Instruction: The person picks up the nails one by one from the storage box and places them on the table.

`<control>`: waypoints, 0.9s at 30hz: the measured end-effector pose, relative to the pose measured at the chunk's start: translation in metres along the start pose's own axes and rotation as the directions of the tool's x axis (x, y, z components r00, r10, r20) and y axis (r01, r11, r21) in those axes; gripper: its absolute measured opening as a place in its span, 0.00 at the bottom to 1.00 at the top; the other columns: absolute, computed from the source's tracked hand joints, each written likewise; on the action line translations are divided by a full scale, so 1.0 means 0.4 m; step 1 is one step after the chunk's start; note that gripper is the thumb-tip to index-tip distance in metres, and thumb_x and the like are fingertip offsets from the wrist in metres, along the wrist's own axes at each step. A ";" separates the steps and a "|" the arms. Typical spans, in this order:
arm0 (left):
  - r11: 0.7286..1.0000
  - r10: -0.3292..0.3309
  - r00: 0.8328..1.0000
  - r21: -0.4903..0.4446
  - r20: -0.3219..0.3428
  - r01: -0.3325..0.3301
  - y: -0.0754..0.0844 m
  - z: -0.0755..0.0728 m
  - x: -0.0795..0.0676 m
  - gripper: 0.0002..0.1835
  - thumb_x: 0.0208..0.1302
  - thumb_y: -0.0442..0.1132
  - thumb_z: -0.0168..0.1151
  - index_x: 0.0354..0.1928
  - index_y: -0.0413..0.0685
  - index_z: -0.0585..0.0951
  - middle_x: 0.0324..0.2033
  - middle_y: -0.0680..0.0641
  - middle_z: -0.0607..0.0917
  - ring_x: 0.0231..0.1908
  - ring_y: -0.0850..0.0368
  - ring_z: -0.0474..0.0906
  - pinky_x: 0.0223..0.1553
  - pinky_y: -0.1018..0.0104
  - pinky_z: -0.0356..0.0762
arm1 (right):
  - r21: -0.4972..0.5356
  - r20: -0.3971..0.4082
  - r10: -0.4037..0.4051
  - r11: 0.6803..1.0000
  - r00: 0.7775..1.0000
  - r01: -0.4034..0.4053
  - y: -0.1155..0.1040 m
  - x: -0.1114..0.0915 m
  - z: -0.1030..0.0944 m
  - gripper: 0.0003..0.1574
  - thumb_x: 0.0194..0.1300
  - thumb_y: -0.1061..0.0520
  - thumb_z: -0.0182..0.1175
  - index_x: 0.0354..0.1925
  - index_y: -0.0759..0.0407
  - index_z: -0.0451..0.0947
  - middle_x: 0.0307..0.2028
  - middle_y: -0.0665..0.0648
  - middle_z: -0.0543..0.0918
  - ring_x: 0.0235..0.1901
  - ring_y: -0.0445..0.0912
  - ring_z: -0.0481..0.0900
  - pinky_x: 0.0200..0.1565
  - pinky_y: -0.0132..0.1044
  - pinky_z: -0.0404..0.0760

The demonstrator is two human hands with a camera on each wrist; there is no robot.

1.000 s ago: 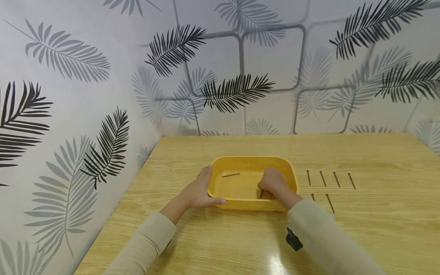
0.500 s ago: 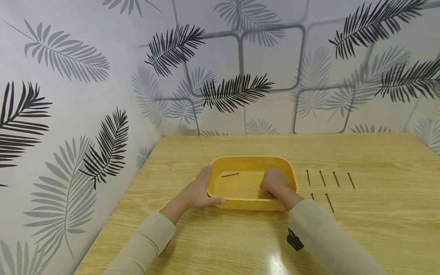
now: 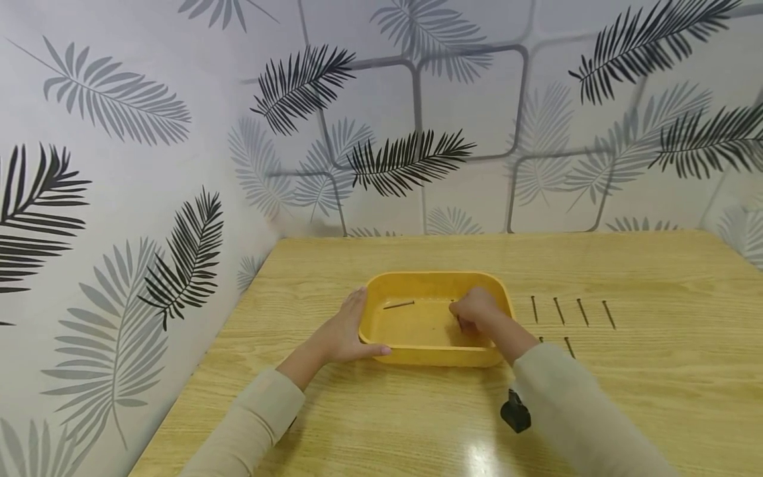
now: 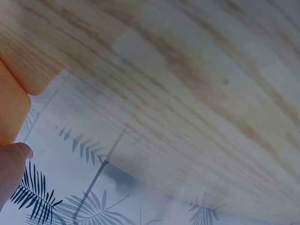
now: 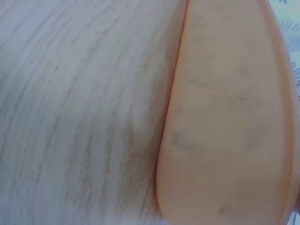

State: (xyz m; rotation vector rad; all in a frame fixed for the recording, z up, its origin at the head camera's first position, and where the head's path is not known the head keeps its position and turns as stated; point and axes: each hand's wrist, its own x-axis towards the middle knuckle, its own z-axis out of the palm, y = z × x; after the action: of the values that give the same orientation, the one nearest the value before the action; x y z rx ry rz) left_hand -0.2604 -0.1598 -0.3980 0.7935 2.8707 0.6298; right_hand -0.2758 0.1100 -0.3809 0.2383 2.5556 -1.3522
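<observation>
A yellow plastic tray (image 3: 417,356) stands on the wooden table. My left hand (image 3: 342,334) holds its front left corner, fingers along the left side and thumb at the front rim. In the left wrist view, a fingertip (image 4: 14,157) meets the tray's edge. My right hand (image 3: 479,310) is inside the tray's right half, fingers curled, pinching a dark nail (image 3: 459,323) that is partly hidden by them. Another nail (image 3: 398,305) lies on the tray floor at the left. The right wrist view mostly shows the tray's outer wall (image 5: 225,117).
Right of the tray, several nails (image 3: 583,312) lie in a spaced row on the table (image 3: 673,371). Two more, including one nail (image 3: 569,347), lie nearer me, partly behind my right sleeve. A black object (image 3: 515,412) shows beside that sleeve. A patterned wall (image 3: 381,119) borders the table.
My right hand has shifted slightly up and back inside the tray; the nail at its fingers went out of sight and shows again. The right sleeve moved right, covering more of the nearer nails.
</observation>
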 end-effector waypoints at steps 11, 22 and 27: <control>1.000 0.000 1.000 0.001 0.001 0.000 0.004 -0.001 -0.004 0.68 0.44 0.77 0.55 0.72 0.38 0.36 0.72 0.37 0.41 0.73 0.44 0.37 0.71 0.49 0.44 | 0.349 0.030 -0.012 0.937 0.999 0.000 -0.024 -0.020 -0.018 0.15 0.60 0.67 0.50 0.18 0.60 0.61 0.14 0.50 0.65 0.15 0.40 0.64 0.25 0.33 0.75; 1.000 -0.006 1.000 0.000 0.000 0.006 0.005 -0.001 -0.007 0.67 0.46 0.74 0.57 0.72 0.39 0.36 0.72 0.38 0.41 0.73 0.45 0.37 0.71 0.49 0.45 | 0.329 0.023 -0.072 0.943 0.997 0.060 -0.037 -0.037 -0.046 0.07 0.61 0.66 0.50 0.37 0.70 0.70 0.21 0.53 0.74 0.19 0.39 0.74 0.29 0.33 0.82; 1.000 -0.006 1.000 0.008 0.002 0.006 0.006 0.000 -0.005 0.67 0.45 0.75 0.56 0.72 0.38 0.36 0.72 0.38 0.41 0.73 0.45 0.37 0.71 0.49 0.45 | 0.336 0.027 -0.089 0.939 0.996 0.075 -0.040 -0.041 -0.059 0.10 0.60 0.67 0.48 0.40 0.72 0.70 0.23 0.53 0.74 0.19 0.39 0.74 0.28 0.31 0.81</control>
State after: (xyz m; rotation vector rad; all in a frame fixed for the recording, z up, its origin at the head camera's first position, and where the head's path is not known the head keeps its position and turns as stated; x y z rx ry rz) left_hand -0.2577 -0.1591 -0.3970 0.7861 2.8744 0.6163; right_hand -0.2675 0.1201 -0.3506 0.1602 2.3111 -1.8013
